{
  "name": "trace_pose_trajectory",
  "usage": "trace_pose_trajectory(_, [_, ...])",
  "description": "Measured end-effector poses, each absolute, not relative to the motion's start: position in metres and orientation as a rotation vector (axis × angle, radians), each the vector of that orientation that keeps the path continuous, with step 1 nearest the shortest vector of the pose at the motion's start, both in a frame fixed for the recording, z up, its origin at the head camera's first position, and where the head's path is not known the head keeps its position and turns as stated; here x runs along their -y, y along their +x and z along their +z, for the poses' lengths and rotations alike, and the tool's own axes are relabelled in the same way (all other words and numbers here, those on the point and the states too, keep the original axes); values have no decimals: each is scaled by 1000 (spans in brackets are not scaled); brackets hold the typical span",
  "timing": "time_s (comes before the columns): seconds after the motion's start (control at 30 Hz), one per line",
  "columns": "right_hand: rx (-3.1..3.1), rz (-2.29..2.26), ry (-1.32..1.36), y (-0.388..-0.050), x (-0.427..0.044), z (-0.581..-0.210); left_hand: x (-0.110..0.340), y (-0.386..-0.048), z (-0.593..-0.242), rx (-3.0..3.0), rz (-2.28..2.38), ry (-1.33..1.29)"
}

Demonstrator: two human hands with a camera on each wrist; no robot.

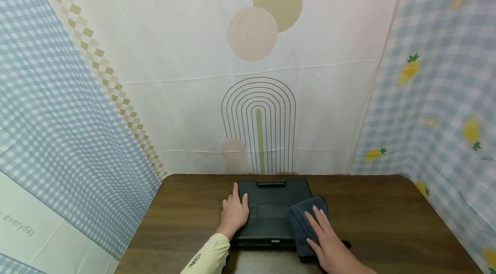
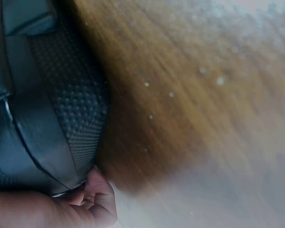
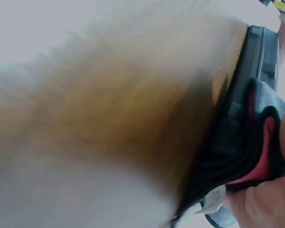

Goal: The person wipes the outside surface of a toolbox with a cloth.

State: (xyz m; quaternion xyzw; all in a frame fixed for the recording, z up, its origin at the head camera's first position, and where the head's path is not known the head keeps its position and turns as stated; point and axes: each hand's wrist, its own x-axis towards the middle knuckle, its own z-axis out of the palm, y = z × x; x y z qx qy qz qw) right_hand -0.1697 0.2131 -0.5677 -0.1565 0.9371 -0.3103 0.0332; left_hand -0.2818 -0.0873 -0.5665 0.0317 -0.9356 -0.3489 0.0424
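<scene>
A black hard plastic case (image 1: 267, 226) lies flat on the wooden table, its handle at the far side. My left hand (image 1: 234, 213) holds the case's left edge, thumb on the lid and fingers along the side. In the left wrist view, a bent finger (image 2: 99, 197) meets the textured side of the case (image 2: 80, 109). Over the case's right side drapes a folded dark grey cloth (image 1: 300, 222). My right hand (image 1: 326, 239) presses on that cloth with spread, fairly straight fingers. The right wrist view shows the cloth's pink inner layer and a white tag (image 3: 213, 198).
The brown wooden table (image 1: 387, 222) extends to both sides of the case. Behind it hangs a pale printed curtain (image 1: 186, 127), with checked curtains at left (image 1: 97, 136) and right (image 1: 438, 106). A small black piece (image 1: 346, 244) shows beside the right wrist.
</scene>
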Motion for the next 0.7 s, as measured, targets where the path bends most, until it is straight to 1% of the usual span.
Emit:
trace_pose_trajectory(0.13, [-2786,-1136,-323,-168,-220,-570,86,-282,-567,2867,-1059,103])
trace_pose_trajectory(0.43, [-2582,-1326,-135,-177,-220,-561,85,-283,-566,2880,-1052,112])
trace_pose_trajectory(0.57, [-2550,-1395,-70,-189,-219,-553,86,-283,-566,2883,-1046,100])
trace_pose_trajectory(0.7, [-2535,-1440,-54,-212,-221,-548,87,-282,-566,2879,-1051,87])
